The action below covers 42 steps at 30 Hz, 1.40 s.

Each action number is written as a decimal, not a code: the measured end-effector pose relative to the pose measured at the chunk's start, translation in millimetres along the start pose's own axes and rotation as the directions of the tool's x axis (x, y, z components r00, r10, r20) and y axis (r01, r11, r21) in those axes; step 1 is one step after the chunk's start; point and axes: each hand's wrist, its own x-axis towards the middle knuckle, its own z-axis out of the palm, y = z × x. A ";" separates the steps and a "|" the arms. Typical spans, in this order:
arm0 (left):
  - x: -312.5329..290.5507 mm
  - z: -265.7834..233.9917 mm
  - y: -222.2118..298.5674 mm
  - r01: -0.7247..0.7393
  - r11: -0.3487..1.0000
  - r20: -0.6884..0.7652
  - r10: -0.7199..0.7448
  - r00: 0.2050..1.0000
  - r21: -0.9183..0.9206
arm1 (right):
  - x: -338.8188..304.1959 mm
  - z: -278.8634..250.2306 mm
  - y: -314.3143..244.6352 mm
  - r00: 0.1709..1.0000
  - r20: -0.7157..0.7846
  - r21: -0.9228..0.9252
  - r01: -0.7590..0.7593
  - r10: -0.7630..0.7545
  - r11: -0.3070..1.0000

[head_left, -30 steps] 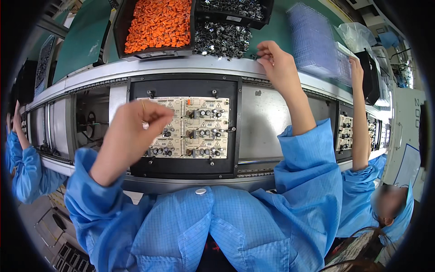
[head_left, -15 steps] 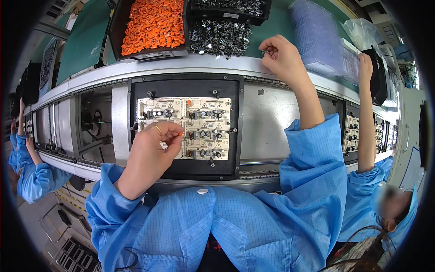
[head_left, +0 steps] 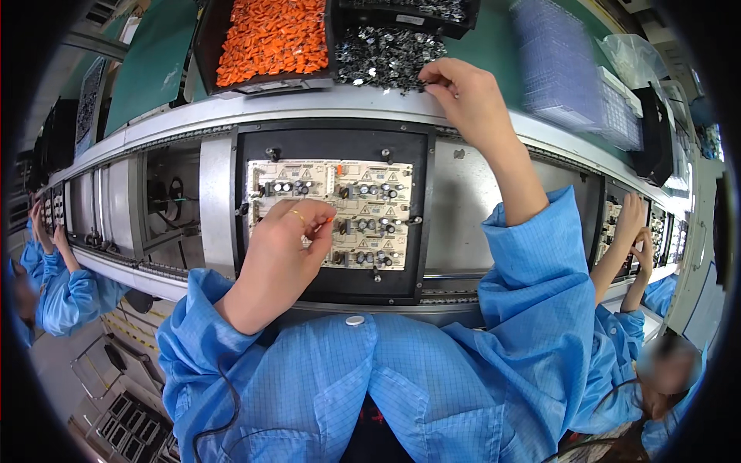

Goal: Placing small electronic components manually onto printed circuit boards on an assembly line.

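Observation:
My left hand, a ring on one finger, is over the left part of a beige circuit board panel. Its thumb and finger pinch a small orange component. The panel sits in a black frame and carries capacitors and other parts; one orange component stands near its top edge. My right hand reaches to the right edge of a pile of small black and silver metal parts. Its thumb and forefinger are pinched at a tiny dark part, whose shape is mostly hidden.
A black bin of orange components stands left of the metal parts. Stacked clear plastic trays are at the back right. The frame rests on a conveyor rail. Co-workers' hands are over another board at right; others work at far left.
My right hand has moved left to the edge of the metal parts pile. My left hand stays over the panel with the orange component. The right co-worker's raised hand has come down to a board.

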 end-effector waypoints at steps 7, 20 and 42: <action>6.6 4.3 -5.1 -0.138 0.981 0.038 0.134 0.990 0.140 | 2.4 1.1 -3.7 0.997 0.001 -0.028 -0.077 0.077 0.997; 25.8 12.6 4.6 -0.287 0.878 0.148 0.249 0.957 0.382 | -11.2 -18.5 14.9 0.950 -0.020 0.316 -0.290 0.312 0.903; 29.9 15.7 -4.4 -0.251 0.891 0.129 0.218 0.968 0.379 | -109.0 -28.1 -76.8 0.962 0.102 0.471 -0.272 0.254 0.839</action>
